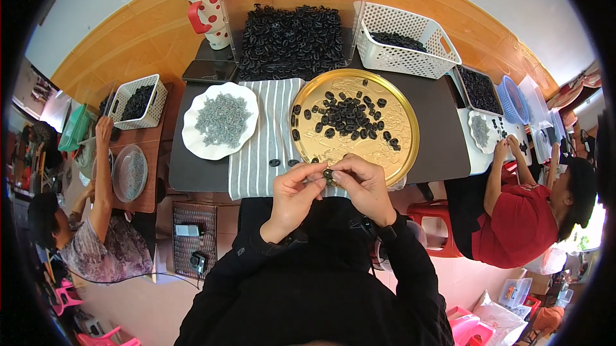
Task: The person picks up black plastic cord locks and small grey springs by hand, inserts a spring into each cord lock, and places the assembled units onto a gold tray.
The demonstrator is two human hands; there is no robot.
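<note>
Both hands meet over the near edge of the round gold tray (407,147). My left hand (296,195) and my right hand (364,191) pinch one small black oval piece (328,174) between their fingertips; its finer details are too small to make out. A loose pile of similar black pieces (346,115) lies on the tray. Two more black pieces (274,162) rest on the grey striped cloth (269,182) just left of my fingers. Left of the cloth, a scalloped white plate (190,135) bears a heap of small greyish, translucent parts (222,119).
At the back stand a clear bin (362,0) full of black pieces and a white basket (417,57). A spotted cup (212,16) and a dark phone (210,71) sit at back left. People work at the left (96,237) and right (520,224) tables.
</note>
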